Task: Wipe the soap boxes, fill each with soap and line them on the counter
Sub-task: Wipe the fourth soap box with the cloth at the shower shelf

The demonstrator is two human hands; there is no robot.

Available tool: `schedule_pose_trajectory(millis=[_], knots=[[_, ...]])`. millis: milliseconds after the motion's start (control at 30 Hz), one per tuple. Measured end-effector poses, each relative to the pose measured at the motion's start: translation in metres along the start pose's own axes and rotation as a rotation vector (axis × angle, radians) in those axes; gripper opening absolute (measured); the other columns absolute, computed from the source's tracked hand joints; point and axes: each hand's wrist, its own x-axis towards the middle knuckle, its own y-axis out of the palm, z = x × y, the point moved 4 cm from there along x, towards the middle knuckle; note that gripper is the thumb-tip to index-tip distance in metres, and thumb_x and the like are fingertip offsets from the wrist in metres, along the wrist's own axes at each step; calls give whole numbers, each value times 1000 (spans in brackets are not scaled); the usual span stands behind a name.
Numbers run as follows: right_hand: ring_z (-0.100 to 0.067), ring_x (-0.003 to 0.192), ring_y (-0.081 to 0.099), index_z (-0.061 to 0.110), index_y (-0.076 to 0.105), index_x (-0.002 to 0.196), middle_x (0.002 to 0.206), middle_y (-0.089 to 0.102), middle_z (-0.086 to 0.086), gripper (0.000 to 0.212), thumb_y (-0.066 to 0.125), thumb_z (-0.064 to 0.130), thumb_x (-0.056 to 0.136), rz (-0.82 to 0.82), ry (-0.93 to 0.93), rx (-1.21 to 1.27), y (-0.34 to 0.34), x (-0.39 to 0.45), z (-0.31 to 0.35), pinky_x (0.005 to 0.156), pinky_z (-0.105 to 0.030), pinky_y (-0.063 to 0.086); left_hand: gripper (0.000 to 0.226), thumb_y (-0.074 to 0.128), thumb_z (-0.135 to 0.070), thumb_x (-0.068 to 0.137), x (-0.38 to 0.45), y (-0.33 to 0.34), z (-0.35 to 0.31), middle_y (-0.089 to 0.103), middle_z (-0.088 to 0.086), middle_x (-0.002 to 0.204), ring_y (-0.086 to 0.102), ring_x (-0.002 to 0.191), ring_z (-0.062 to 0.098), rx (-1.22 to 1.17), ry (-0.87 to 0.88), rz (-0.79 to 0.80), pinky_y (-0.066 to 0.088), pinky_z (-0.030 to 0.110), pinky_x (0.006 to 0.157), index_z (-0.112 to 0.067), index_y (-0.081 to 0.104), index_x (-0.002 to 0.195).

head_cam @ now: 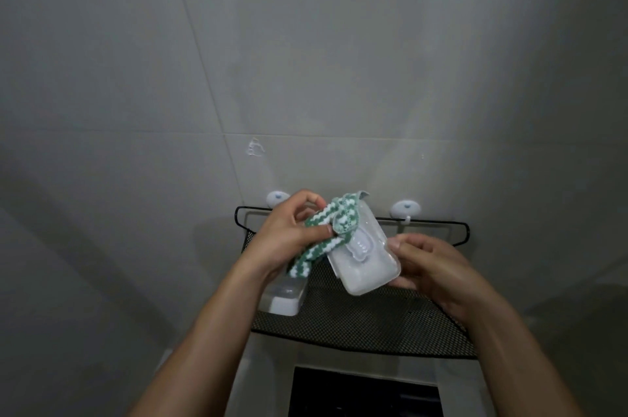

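Note:
My right hand point(430, 267) holds a clear plastic soap box point(365, 263) by its right end, tilted in the air above a black mesh shelf point(373, 318). My left hand point(289, 233) grips a green and white striped cloth point(331, 229) and presses it against the box's upper left part. The cloth drapes over the box's top edge and hangs down on its left side. A second clear soap box point(282, 299) sits on the shelf's left end, partly hidden by my left wrist.
The shelf hangs on a grey tiled wall point(306, 59) from two white suction hooks point(404, 209). Below the shelf's front edge a dark rectangular opening point(363, 393) in a white surface shows. The shelf's right part is bare mesh.

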Motion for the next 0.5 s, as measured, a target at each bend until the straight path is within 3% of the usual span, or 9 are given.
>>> schedule_pose_trajectory(millis=[133, 233, 333, 500], knots=[[-24, 75, 72, 6, 72, 99, 93, 76, -19, 34, 79, 20, 69, 58, 14, -84, 6, 5, 8, 63, -35, 62, 28, 76, -4, 83, 3, 9, -4, 77, 9, 96, 73, 90, 32, -12, -7, 2, 59, 43, 78, -10, 57, 102], [-25, 71, 71, -1, 68, 101, 87, 75, -20, 43, 79, 17, 64, 4, 4, -57, 5, 7, 7, 64, -39, 62, 28, 75, -14, 86, 1, 15, -4, 77, 10, 90, 74, 81, 30, -17, -11, -68, 59, 43, 71, -8, 53, 102], [-26, 68, 72, -5, 64, 104, 84, 74, -20, 48, 79, 14, 62, -58, 4, 34, 6, 9, 2, 61, -39, 63, 26, 74, -24, 88, -4, 21, 3, 75, 15, 86, 72, 78, 34, -7, -43, -194, 57, 52, 70, -9, 54, 95], [-26, 71, 74, -3, 63, 102, 87, 75, -22, 20, 69, -2, 83, -178, -32, 172, 6, 16, 0, 59, -37, 62, 22, 69, -31, 92, -19, 41, 19, 74, 10, 96, 71, 90, 32, -79, -72, -180, 57, 59, 81, -15, 55, 94]])
